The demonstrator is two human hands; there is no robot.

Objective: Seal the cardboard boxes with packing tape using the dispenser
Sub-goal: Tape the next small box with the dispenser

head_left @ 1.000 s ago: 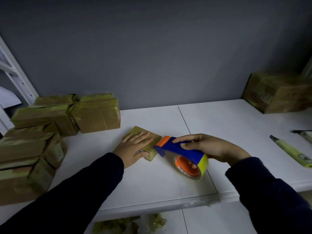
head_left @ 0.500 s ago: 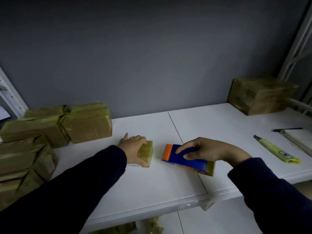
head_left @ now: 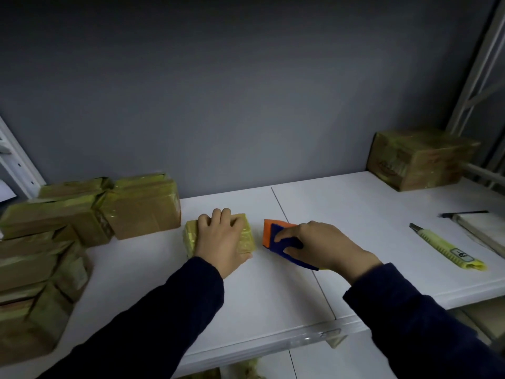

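Cardboard box [head_left: 246, 237] under curled left hand [head_left: 220, 243] fingers; dispenser [head_left: 272, 233] alongside, inside curled right hand [head_left: 326, 246] fingers.

On the white worktop [head_left: 273, 294], the small tape-wrapped cardboard box [head_left: 247, 238] is gripped from above by the left hand [head_left: 221, 242]. The blue-and-orange tape dispenser [head_left: 270, 236] is held down by the right hand [head_left: 328, 248], just right of that box and apart from it. A pile of taped brown cardboard boxes [head_left: 43, 258] is stacked left of the left hand. Right of the right hand the yellow utility knife [head_left: 448, 248] is laid. Behind it, well apart, a large taped carton [head_left: 418, 160] is set by the grey wall [head_left: 246, 105].
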